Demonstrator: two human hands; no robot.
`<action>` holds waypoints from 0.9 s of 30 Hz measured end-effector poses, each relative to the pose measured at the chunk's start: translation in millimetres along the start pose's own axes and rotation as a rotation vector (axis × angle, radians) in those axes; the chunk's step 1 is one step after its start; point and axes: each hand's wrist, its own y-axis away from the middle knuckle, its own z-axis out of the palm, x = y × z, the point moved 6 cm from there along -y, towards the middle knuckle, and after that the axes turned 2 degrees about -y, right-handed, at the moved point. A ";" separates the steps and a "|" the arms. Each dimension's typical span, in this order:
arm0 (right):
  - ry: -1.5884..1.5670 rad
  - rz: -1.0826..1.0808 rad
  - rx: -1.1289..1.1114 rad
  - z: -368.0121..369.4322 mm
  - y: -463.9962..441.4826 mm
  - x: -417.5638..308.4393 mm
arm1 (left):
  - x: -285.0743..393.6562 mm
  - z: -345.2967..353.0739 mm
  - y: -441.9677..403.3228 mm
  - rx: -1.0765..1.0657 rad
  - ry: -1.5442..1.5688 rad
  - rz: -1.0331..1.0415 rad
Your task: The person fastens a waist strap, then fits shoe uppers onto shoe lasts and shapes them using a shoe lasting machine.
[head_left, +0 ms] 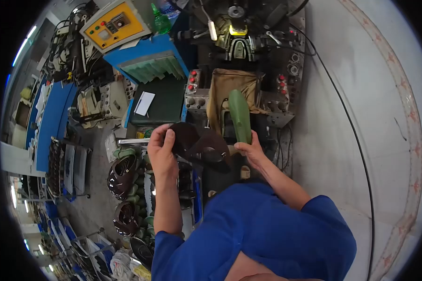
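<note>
My left hand [162,148] is closed on the edge of a dark brown shoe upper [199,144], which hangs out to the right of my fingers with an opening in it. In my right hand [251,150] is a green shoe last [239,114], gripped at its lower end and pointing up and away from me. The upper and the last are close together but apart. Just beyond the last, a tan cloth [230,84] drapes over the front of a dark machine [239,47] with a lit yellow spot at its top.
Red-button panels [192,80] flank the cloth. To the left stand a blue cabinet [140,56] and a yellow control box [115,25]. Green lasts and glossy dark uppers [123,175] fill a rack at lower left. A black cable [344,103] runs along the floor at right.
</note>
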 end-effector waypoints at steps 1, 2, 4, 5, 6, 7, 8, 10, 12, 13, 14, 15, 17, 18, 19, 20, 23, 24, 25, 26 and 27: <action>-0.024 -0.014 0.016 -8.1 -9.8 0.4 | -9.3 20.4 -14.7 -0.062 0.082 -0.080; -0.047 -0.031 0.034 -17.9 -17.2 3.8 | -18.9 40.4 -28.9 -0.124 0.165 -0.161; -0.106 -0.076 0.017 -29.5 -24.5 7.5 | -48.0 72.8 -58.8 -0.256 0.217 -0.313; -0.186 -0.072 -0.039 -28.3 -25.5 9.4 | -68.1 86.7 -73.0 -0.309 0.245 -0.390; -0.266 -0.065 -0.096 -23.9 -22.4 5.8 | -84.7 106.9 -83.1 -0.352 0.252 -0.463; -0.265 -0.125 -0.197 -20.5 -15.2 -2.3 | -101.4 124.8 -89.5 -0.366 0.239 -0.537; -0.271 -0.125 -0.185 -28.4 -11.8 -6.7 | -119.8 140.7 -96.6 -0.378 0.226 -0.609; -0.804 0.072 -0.363 -31.3 -4.9 -9.0 | -184.6 149.1 -125.3 -0.436 0.172 -0.635; -0.814 0.067 -0.357 -34.3 3.4 -16.5 | -224.3 152.8 -139.5 -0.383 -0.038 -0.712; -0.819 0.065 -0.355 -34.9 6.0 -18.3 | -238.9 147.8 -148.6 -0.333 -0.147 -0.677; -0.827 0.068 -0.352 -36.3 5.1 -14.6 | -240.3 151.5 -152.1 -0.332 -0.154 -0.683; -0.784 0.040 -0.340 -37.8 3.2 -10.6 | -240.2 151.8 -157.3 -0.310 -0.270 -0.644; -0.743 0.015 -0.322 -40.8 0.8 0.1 | -244.2 151.5 -165.2 -0.289 -0.387 -0.611; -0.603 -0.014 -0.263 -44.7 -0.1 7.7 | -244.1 150.5 -171.6 -0.322 -0.467 -0.557; -0.461 -0.043 -0.204 -50.3 -2.0 12.8 | -244.5 151.1 -177.5 -0.356 -0.544 -0.500; -0.460 -0.045 -0.203 -50.7 -1.2 7.7 | -248.8 151.4 -181.3 -0.357 -0.542 -0.500; -0.500 0.019 -0.226 -48.9 5.7 -3.4 | -253.2 157.4 -192.7 -0.428 -0.574 -0.382; -0.450 -0.002 -0.216 -48.6 8.6 -10.1 | -253.4 162.1 -196.5 -0.444 -0.600 -0.353; -0.399 -0.023 -0.204 -49.5 10.0 -14.5 | -253.6 166.9 -199.9 -0.461 -0.625 -0.325; -0.395 -0.023 -0.203 -51.9 9.1 -15.3 | -254.0 170.9 -202.5 -0.461 -0.621 -0.325; -0.456 0.020 -0.234 -51.9 8.4 -14.5 | -254.5 176.3 -204.6 -0.489 -0.628 -0.319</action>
